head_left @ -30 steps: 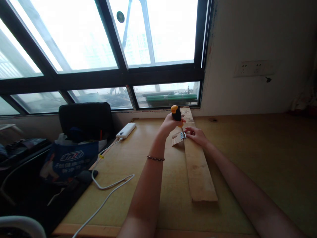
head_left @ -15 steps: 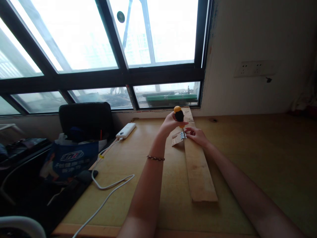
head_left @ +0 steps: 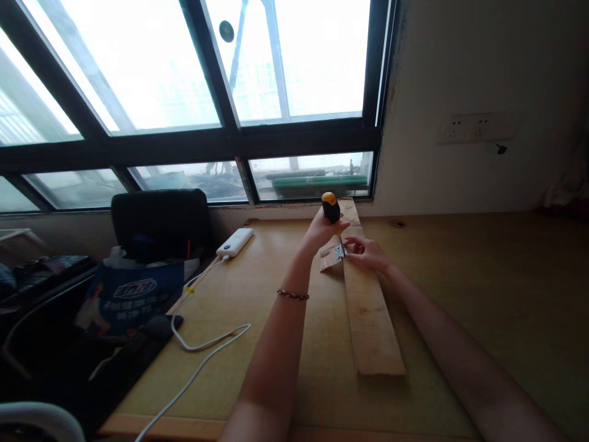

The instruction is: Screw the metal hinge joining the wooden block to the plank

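My left hand (head_left: 321,230) is wrapped round the black and yellow handle of a screwdriver (head_left: 331,207), which stands nearly upright with its shaft pointing down. Beneath its tip lies a small silver metal hinge (head_left: 340,252) at the left edge of a long wooden board (head_left: 370,319). A small thin wooden piece (head_left: 330,259) sticks out to the left under the hinge. My right hand (head_left: 365,253) rests on the board, its thumb and fingertips pinched at the hinge's right side. Any screw under the tip is too small to make out.
The board lies on a yellowish wooden table (head_left: 276,356). To the left are a white power bank (head_left: 234,243) and its white cable (head_left: 209,348). A black chair (head_left: 159,215) with a blue bag (head_left: 133,294) stands beside the table. Window and wall border the far side.
My left hand has turned slightly on the screwdriver, and its handle now leans a little differently. The right hand, hinge and board stay in place.
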Demonstrator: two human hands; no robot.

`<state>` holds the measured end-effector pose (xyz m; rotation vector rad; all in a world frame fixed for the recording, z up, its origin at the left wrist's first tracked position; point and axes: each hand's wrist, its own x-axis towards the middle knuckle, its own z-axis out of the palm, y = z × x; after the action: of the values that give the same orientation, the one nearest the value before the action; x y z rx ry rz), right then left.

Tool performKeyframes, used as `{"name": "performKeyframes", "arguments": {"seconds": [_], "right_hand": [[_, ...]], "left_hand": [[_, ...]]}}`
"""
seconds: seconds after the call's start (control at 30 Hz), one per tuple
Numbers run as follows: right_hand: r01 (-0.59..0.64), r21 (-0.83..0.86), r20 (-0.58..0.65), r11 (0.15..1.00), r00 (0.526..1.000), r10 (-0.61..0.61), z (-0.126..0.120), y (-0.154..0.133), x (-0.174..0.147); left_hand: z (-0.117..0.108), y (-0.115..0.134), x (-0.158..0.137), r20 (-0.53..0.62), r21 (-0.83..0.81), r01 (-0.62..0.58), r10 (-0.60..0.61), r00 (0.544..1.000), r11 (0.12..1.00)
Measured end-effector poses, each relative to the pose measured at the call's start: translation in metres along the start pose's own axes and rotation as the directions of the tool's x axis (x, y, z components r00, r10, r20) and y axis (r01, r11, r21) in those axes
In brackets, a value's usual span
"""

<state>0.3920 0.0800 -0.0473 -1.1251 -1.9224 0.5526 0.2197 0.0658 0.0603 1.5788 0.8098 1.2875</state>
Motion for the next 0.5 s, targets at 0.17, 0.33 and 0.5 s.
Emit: {"name": "performKeyframes", "arguments": {"seconds": [0.17,0.33,0.5], "right_hand": [[0.005,-0.012,0.039,1.0,0.999,-0.004,-0.004,-0.002,0.0],[0.001,0.008,0.03,1.0,1.0,-0.001,-0.004,-0.004,0.0],[-0.015,0.037,0.026,0.999,1.0,0.014,-0.003,-0.002,0.0]], "left_hand": [[0.0,-0.008,0.004,-0.035,0.133,0.037,-0.033,0.999,0.99],[-0.003,-0.001,0.001,-0.082,0.177,0.063,-0.049,0.995,0.982],[-0.005,0.002,0.001,-0.091,0.183,0.083,-0.067,0.994,0.98]]}}
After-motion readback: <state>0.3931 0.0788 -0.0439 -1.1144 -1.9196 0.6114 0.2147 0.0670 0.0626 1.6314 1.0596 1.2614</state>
